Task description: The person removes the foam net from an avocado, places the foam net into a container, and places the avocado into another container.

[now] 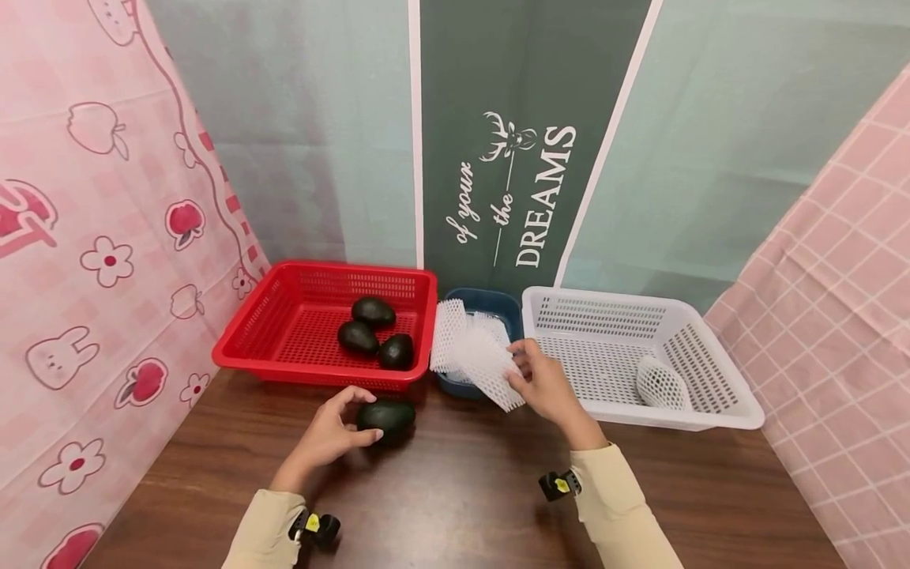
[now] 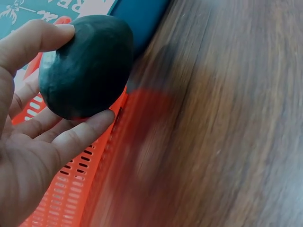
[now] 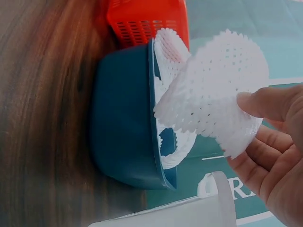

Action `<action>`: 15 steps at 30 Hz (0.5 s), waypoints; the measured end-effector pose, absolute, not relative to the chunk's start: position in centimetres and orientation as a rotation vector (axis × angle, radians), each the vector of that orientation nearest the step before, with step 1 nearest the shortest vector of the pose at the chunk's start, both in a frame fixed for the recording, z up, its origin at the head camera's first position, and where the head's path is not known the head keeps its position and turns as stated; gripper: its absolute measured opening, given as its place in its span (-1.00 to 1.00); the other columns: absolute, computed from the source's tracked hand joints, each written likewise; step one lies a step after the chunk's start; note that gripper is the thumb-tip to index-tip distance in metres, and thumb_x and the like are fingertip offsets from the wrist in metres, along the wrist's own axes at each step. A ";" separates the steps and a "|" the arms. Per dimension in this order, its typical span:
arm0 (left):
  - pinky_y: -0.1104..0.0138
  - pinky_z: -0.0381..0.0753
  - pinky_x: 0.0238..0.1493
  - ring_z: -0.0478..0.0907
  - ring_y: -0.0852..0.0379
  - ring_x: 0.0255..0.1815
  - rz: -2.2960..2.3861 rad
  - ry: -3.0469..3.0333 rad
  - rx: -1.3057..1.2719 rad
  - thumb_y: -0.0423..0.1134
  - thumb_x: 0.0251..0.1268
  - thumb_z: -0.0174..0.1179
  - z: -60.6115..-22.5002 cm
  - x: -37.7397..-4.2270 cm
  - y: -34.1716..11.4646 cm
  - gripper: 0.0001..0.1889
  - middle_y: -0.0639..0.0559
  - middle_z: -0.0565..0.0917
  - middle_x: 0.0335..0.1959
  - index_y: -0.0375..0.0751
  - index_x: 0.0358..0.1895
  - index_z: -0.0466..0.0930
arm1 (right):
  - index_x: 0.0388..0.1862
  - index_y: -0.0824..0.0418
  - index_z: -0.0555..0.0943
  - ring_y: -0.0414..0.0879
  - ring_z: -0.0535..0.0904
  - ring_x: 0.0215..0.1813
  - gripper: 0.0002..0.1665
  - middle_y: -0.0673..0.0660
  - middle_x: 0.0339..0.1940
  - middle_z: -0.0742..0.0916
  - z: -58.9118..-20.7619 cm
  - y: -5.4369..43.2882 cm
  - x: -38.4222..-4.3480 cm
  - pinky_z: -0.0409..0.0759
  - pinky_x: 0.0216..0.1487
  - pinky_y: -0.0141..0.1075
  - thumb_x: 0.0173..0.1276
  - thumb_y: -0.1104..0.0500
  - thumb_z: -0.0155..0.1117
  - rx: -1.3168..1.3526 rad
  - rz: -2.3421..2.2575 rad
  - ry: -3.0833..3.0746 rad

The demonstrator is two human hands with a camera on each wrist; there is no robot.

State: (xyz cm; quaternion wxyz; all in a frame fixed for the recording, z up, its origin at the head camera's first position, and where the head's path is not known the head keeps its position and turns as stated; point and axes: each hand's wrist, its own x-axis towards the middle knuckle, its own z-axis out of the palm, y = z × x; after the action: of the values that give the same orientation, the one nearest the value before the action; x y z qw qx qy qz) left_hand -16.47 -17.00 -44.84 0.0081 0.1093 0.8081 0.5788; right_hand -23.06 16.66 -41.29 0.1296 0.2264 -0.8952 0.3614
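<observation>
My left hand (image 1: 330, 431) grips a dark green avocado (image 1: 386, 420) in front of the red basket, thumb on one side and fingers on the other. In the left wrist view the avocado (image 2: 90, 66) appears whole and bare. My right hand (image 1: 543, 383) pinches a white foam net sleeve (image 1: 490, 367) between thumb and fingers, over the front of the blue bin. The right wrist view shows this sleeve (image 3: 213, 90) flattened, its edge hanging loose. More foam net sleeves (image 1: 449, 332) lie in the blue bin (image 1: 460, 390) and spill over its rim.
The red basket (image 1: 245, 362) at the left holds three avocados (image 1: 373, 311). A white basket (image 1: 739, 407) at the right contains one item in a foam net (image 1: 663, 385). Hanging cloths (image 1: 341, 158) stand close behind the baskets and along both sides of the wooden table (image 1: 455, 506).
</observation>
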 end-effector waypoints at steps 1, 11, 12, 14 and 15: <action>0.09 0.58 -0.22 0.46 -0.15 -0.13 1.812 2.525 0.345 -0.51 -0.17 0.42 -44.9 -16.5 -17.1 -0.54 -0.19 0.51 -0.13 -0.37 -0.10 0.47 | -0.13 0.27 0.43 -0.03 0.60 -0.39 -0.60 0.19 -0.35 0.67 -41.2 16.7 -23.3 0.58 -0.35 -0.15 0.08 0.40 0.38 0.655 1.047 -2.593; 0.09 0.57 -0.21 0.49 -0.16 -0.15 1.815 2.524 0.306 -0.51 -0.17 0.42 -44.7 -16.4 -18.1 -0.54 -0.20 0.50 -0.14 -0.38 -0.10 0.46 | -0.30 0.27 0.48 -0.03 0.57 -0.43 -0.75 0.14 -0.47 0.62 -40.7 16.0 -25.0 0.51 -0.44 -0.21 0.09 0.38 0.36 0.466 1.108 -2.526; 0.09 0.57 -0.21 0.48 -0.16 -0.14 1.810 2.529 0.300 -0.50 -0.16 0.42 -44.7 -16.4 -18.2 -0.54 -0.20 0.50 -0.14 -0.37 -0.10 0.47 | -0.30 0.28 0.48 -0.02 0.57 -0.42 -0.75 0.15 -0.47 0.62 -40.6 15.9 -25.2 0.50 -0.44 -0.21 0.10 0.38 0.36 0.422 1.123 -2.527; 0.09 0.57 -0.21 0.49 -0.16 -0.16 1.805 2.543 0.287 -0.50 -0.16 0.42 -44.7 -16.4 -18.4 -0.54 -0.20 0.50 -0.14 -0.37 -0.10 0.47 | -0.29 0.29 0.48 0.00 0.58 -0.39 -0.76 0.17 -0.45 0.62 -40.5 15.6 -25.5 0.50 -0.42 -0.20 0.11 0.35 0.36 0.340 1.139 -2.532; 0.09 0.57 -0.21 0.49 -0.15 -0.17 1.802 2.551 0.281 -0.50 -0.16 0.42 -44.7 -16.4 -18.5 -0.54 -0.20 0.50 -0.14 -0.37 -0.10 0.47 | -0.28 0.29 0.48 0.01 0.58 -0.38 -0.75 0.17 -0.44 0.62 -40.4 15.5 -25.7 0.51 -0.41 -0.19 0.11 0.34 0.36 0.309 1.148 -2.534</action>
State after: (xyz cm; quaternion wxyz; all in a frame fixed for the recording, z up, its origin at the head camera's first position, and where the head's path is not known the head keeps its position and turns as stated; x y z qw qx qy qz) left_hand -16.35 -18.54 -44.74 0.0027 0.0896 0.8135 0.5746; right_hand -25.67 15.49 -40.40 0.1703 0.1086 -0.8921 0.4041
